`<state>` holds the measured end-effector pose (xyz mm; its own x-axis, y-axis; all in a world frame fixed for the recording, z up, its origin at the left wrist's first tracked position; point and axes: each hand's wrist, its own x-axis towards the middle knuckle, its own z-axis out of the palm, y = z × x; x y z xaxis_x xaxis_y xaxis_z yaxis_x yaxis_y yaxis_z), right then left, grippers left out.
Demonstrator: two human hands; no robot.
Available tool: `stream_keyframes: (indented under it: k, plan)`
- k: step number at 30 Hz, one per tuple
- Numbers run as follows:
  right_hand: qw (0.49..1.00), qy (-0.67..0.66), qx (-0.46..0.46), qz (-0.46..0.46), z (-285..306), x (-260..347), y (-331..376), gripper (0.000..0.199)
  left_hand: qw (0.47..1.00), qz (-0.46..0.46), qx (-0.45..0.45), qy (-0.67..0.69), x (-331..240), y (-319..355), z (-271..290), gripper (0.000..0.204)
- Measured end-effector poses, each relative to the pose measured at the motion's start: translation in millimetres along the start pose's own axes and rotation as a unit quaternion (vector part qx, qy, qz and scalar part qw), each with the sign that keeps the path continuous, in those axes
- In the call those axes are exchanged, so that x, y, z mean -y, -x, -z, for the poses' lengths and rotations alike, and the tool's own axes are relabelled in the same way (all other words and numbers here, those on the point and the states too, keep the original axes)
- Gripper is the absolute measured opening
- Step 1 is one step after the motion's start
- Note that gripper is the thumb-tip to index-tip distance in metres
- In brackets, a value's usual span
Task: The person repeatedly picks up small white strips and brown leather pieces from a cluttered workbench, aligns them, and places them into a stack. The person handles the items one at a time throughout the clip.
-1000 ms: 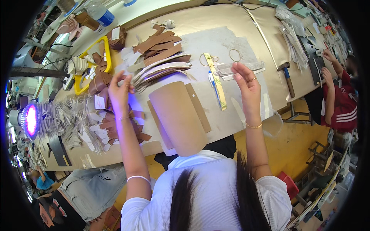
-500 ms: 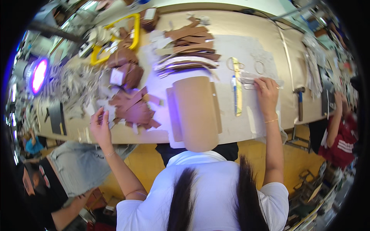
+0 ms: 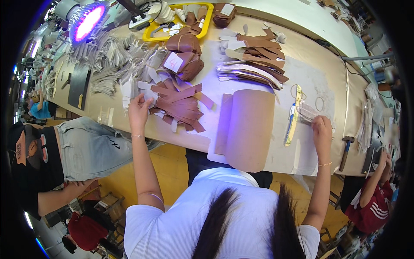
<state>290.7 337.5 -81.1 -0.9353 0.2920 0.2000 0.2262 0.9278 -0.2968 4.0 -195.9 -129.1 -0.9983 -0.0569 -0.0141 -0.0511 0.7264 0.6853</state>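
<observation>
My left hand rests at the left edge of a heap of brown leather pieces, its fingers curled on a pale cut piece. My right hand lies on a small bundle of clear plastic pieces at the right of the table, fingers closed over them. Between the hands lies a tan roll of sheet material. Next to the right hand are a yellow ruler and a blue pen.
A fanned stack of brown and white leather strips lies further back. A yellow tray holds odd parts. A purple lamp glows at far left. A hammer lies near the right edge. Other people sit at left and right.
The view has swung left. My left hand rose from below the table edge onto the leather heap. My right hand stays on the plastic pieces by the ruler.
</observation>
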Motion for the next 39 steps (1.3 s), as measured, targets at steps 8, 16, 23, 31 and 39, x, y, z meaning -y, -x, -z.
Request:
stream_keyframes:
  k: [8, 16, 23, 31, 39]
  plan:
    - [0.994, 0.017, -0.045, 0.095, -7, -39, -28, 0.013, 0.995, -0.077, -0.059, -0.034, -24, 7, -10, 0.017]
    - [0.977, 0.142, -0.072, 0.141, -9, -32, -10, 0.011, 0.990, 0.032, 0.063, 0.121, -51, 13, 30, 0.018]
    - [0.968, 0.101, 0.231, -0.018, 22, -12, -7, 0.009, 0.923, -0.063, 0.167, 0.341, -176, 77, 79, 0.019]
    - [0.942, -0.189, 0.237, -0.143, 75, -7, -17, 0.009, 0.738, -0.060, 0.428, 0.517, -240, 133, 14, 0.017]
    - [0.930, -0.338, -0.005, -0.142, 112, 55, -17, 0.007, 0.761, 0.130, 0.485, 0.412, -204, 149, -47, 0.017]
